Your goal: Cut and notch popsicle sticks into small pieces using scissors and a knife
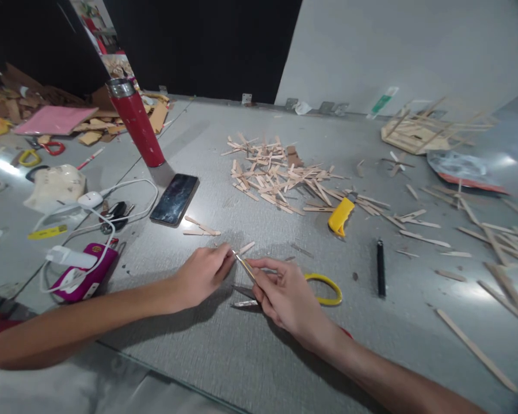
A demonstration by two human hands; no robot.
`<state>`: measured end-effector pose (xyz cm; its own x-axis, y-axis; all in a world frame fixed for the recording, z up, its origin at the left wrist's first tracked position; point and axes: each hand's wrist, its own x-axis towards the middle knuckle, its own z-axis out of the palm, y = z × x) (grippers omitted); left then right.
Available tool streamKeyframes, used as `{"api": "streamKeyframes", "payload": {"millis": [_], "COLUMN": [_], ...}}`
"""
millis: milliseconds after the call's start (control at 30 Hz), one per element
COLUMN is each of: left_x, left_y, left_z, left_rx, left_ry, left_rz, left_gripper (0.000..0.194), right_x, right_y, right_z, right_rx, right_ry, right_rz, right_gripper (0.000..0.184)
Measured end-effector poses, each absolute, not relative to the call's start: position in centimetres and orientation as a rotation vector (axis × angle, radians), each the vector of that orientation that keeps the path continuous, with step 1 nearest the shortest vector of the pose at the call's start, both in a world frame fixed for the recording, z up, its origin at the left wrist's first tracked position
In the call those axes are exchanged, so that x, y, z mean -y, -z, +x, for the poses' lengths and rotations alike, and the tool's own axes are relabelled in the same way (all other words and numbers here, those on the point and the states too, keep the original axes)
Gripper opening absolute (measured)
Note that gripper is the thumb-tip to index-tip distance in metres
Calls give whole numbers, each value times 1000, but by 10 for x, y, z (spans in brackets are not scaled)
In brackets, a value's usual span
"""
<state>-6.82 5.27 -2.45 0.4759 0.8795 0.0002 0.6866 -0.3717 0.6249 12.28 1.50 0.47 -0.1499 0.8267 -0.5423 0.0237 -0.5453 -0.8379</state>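
A slim, pale wooden stick runs slantwise between my two hands, its edge catching the light. My left hand is closed in a pinch at the stick's upper end. The other end lies between the thumb and fingers of my right hand, which covers part of it. Beneath my right hand rest scissors with a yellow handle loop; their blades point left and their middle is hidden. Small cut wooden pieces lie just beyond my left hand.
Several snapped sticks form a pile behind my hands. A yellow cutter and black pen-like item lie right. Left are a phone, red flask, and purple power bank with cable. A stick structure stands back right.
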Motion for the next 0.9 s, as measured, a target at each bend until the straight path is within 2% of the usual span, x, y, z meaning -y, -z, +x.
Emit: {"api": "streamKeyframes", "payload": {"millis": [200, 433, 533, 700, 900], "left_x": [-57, -45, -35, -29, -30], "left_y": [18, -8, -18, -24, -21], "left_z": [-68, -61, -59, -61, -63], "left_rx": [-1283, -1048, -978, -973, -1069], "left_ry": [-560, -728, -791, -852, -937], "left_rz": [2078, 1366, 1237, 1298, 1546], "left_gripper": [22, 30, 33, 23, 18], "right_x": [-13, -10, -2, 14, 19], "right_y": [-21, -38, -38, -45, -41], "right_z": [134, 149, 152, 150, 145], "right_rx": [998, 1173, 1204, 1245, 1270], "right_ry": [-1768, -1448, -1360, -1446, -1383], "right_rz": [-1551, -1506, -1486, -1517, -1569], "right_gripper": [48, 58, 61, 61, 48]}}
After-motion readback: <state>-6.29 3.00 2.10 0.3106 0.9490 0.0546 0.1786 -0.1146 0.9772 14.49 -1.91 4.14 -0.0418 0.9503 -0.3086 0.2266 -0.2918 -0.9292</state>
